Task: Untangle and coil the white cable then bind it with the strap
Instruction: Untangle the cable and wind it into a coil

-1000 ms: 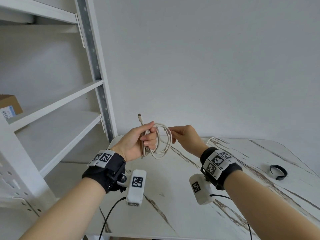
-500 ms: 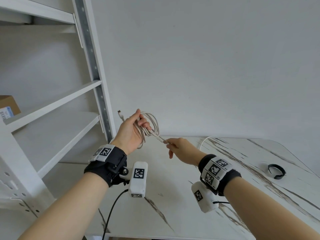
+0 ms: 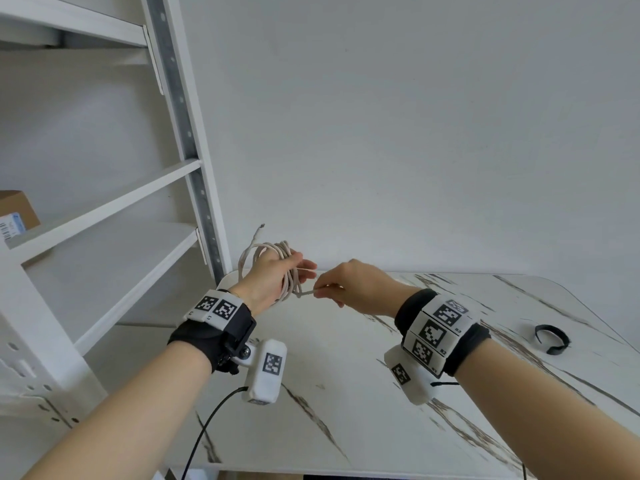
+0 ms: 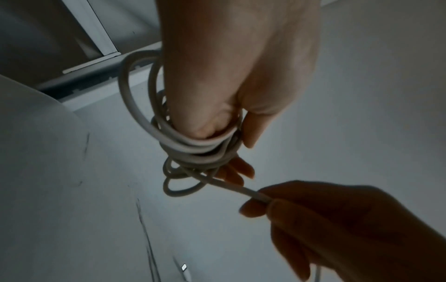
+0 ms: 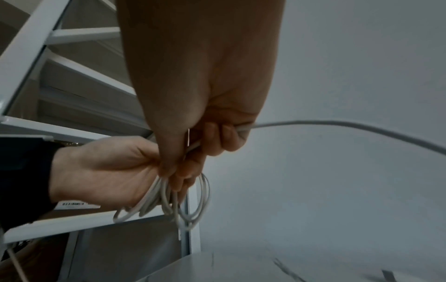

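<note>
The white cable (image 3: 277, 252) is wound in several loops round my left hand (image 3: 273, 278), held above the table's far left corner. A plug end (image 3: 262, 226) sticks up from the coil. In the left wrist view the loops (image 4: 183, 145) wrap the fingers. My right hand (image 3: 346, 289) pinches the free run of the cable (image 3: 306, 292) just right of the coil. In the right wrist view the cable (image 5: 337, 124) trails off to the right from the curled right fingers (image 5: 224, 137). The black strap (image 3: 551, 337) lies curled on the table at the right.
The white marble-patterned table (image 3: 346, 393) lies below both hands. A white shelf unit (image 3: 114, 209) with a metal upright (image 3: 194, 168) stands at the left, holding a cardboard box (image 3: 17, 213). A plain white wall is behind.
My left hand turned and dropped slightly, with the coil now wrapped over its fingers. My right hand rose and came closer to the coil, still pinching the cable.
</note>
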Demonstrator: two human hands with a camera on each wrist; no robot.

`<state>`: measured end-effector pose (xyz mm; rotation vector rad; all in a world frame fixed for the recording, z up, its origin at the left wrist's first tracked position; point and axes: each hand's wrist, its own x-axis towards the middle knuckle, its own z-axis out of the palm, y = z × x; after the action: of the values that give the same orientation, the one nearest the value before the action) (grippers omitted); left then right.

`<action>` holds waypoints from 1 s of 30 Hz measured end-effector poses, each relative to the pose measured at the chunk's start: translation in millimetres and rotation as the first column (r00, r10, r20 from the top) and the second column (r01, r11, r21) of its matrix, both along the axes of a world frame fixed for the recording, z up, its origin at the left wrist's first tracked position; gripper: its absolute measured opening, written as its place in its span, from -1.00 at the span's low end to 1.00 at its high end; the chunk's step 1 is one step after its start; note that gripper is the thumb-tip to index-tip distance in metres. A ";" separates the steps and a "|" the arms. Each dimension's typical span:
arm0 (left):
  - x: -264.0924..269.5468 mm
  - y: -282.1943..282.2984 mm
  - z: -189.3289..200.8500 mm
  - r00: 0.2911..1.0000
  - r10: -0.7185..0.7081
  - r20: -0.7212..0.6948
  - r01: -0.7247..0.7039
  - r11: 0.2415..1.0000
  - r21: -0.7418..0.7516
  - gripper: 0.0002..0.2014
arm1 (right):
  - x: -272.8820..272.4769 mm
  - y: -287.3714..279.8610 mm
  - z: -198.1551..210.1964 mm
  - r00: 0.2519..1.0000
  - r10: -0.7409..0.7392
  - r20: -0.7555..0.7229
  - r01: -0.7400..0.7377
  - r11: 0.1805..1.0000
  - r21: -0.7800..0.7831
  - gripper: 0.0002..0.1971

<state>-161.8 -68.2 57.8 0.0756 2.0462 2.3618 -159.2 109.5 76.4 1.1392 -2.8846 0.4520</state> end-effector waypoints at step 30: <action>25.0 2.3 20.4 0.907 -0.410 0.095 0.403 0.911 0.084 -0.72 | -17.9 13.8 10.0 0.956 0.006 0.293 0.217 0.659 -0.720 -0.79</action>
<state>-136.8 -65.9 78.3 0.3314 1.7042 2.1172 -177.1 123.3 86.4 0.7753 -2.4328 1.7063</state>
